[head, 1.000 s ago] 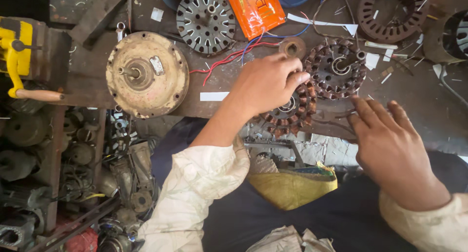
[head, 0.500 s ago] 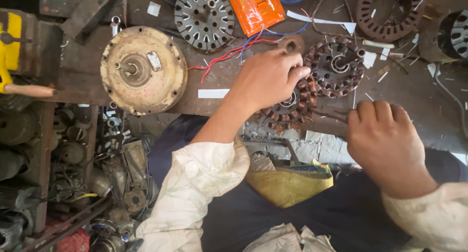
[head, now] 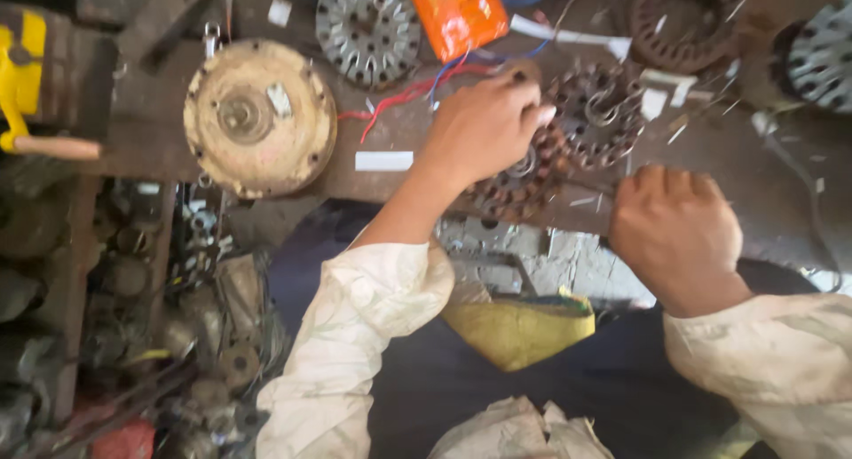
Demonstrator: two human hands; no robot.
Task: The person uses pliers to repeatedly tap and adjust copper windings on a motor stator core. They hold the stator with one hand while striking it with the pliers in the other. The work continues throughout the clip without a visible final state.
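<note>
Curled since a second ago from flat and spread into a fist: right hand (head: 679, 237), perhaps gripping something unseen; left hand (head: 486, 126) pressed on dark round copper-wound stator (head: 519, 184), bench edge

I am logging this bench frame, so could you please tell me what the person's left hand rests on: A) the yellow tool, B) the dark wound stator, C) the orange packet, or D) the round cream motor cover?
B: the left hand lies on the dark wound stator, well apart from the cream motor cover.
</note>
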